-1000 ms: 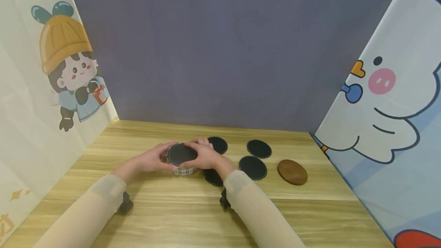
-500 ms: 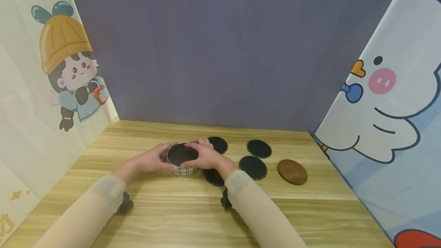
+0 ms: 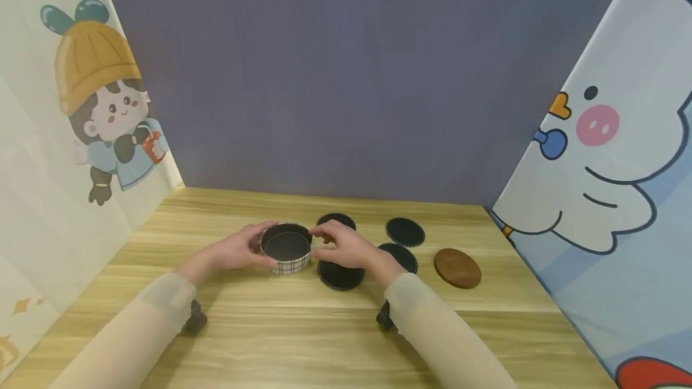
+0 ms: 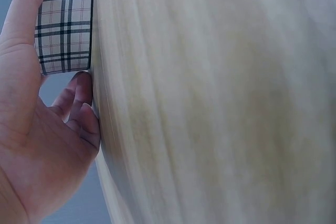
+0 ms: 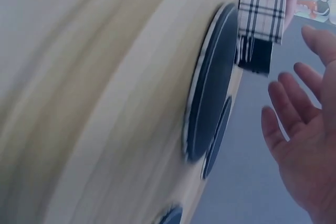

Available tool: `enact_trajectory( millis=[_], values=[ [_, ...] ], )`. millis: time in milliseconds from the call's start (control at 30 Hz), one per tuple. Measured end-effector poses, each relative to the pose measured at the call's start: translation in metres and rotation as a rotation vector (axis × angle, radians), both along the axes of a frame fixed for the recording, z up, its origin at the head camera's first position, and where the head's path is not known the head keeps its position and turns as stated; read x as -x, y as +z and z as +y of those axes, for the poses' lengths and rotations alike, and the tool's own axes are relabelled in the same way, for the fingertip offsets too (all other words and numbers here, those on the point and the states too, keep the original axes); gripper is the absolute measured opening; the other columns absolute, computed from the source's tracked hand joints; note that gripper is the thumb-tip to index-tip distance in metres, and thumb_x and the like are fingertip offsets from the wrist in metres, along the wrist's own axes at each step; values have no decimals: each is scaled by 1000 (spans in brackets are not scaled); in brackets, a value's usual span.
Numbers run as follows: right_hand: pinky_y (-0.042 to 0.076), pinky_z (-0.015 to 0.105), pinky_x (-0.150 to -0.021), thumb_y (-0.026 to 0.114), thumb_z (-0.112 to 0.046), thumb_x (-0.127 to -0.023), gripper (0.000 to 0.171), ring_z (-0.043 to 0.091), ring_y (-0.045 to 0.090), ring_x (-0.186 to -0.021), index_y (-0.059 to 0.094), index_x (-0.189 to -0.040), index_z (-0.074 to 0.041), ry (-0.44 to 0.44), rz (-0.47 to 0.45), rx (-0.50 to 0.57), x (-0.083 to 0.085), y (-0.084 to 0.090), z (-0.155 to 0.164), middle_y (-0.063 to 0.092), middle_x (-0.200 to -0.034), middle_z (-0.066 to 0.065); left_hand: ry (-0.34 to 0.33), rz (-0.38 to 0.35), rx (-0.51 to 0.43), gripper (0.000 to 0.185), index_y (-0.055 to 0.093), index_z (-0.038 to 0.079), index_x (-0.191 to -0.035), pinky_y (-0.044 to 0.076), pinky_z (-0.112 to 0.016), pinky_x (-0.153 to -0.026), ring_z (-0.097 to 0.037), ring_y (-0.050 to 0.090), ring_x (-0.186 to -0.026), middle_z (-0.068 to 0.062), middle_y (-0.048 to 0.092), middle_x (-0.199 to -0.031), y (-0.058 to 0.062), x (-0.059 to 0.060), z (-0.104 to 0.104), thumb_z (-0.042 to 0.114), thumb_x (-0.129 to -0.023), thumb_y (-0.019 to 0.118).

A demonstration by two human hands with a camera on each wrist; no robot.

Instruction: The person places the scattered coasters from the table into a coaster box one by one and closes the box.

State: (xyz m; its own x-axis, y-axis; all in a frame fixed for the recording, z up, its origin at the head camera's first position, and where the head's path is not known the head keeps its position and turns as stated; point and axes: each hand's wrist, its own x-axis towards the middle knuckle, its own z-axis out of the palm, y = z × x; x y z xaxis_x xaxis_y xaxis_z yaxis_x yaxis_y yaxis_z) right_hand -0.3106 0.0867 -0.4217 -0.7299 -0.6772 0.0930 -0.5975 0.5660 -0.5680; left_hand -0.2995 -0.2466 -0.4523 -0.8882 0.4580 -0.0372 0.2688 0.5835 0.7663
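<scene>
A round coaster holder [image 3: 292, 266] with a plaid outer wall and a dark inside stands on the wooden table. A black disc lies flat at its bottom. My left hand [image 3: 240, 249] holds the holder's left side, thumb toward the front and fingers behind. In the left wrist view the thumb lies along the plaid wall [image 4: 65, 24]. Just right of the holder is my right hand [image 3: 348, 248], its fingers loosely bent around nothing. The right wrist view shows this hand apart from the holder [image 5: 262, 6], which has a gap in its wall there.
Several black round coasters lie flat right of the holder, among them a front one [image 3: 342, 276] under the right hand and a back one [image 3: 405, 232]. Farther right lies a brown disc [image 3: 457, 268]. A grey panel [image 3: 335, 77] closes the back; printed cloths flank both sides.
The black disc, earlier level with the holder's rim, has sunk to its bottom. My right hand has let go of the holder and moved right. The left hand stays in place.
</scene>
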Motion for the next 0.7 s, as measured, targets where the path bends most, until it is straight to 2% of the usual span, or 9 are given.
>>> enact_trajectory(
  millis=[100,333,567,700],
  values=[
    [60,39,-101,73,-33,-108,50,19,65,-118,63,-153,-14,5,-15,-10,-6,3,17,63,-149,4,2,2,0,113,25,15,-175,49,-70,-117,-54,61,-135,-38,33,-159,1,0,0,37,-89,94],
    [60,42,-98,71,-40,-109,52,20,65,-118,63,-152,-13,-21,-50,-43,-20,5,58,65,-147,4,-1,8,7,113,24,16,-176,49,-72,-116,-54,61,-134,-38,35,-159,3,-3,-1,38,-89,93],
    [60,38,-93,75,-35,-107,47,22,68,-110,67,-146,-10,-33,12,-39,-31,0,97,69,-141,7,0,7,13,113,23,13,-175,48,-70,-118,-57,59,-138,-39,34,-159,3,-3,0,37,-89,93],
    [60,34,-91,76,-33,-106,46,19,67,-107,68,-145,-10,-62,19,-25,-33,-3,111,70,-138,7,-3,15,9,113,24,13,-175,48,-70,-118,-55,61,-135,-39,35,-158,3,-2,0,36,-89,94]
  ],
)
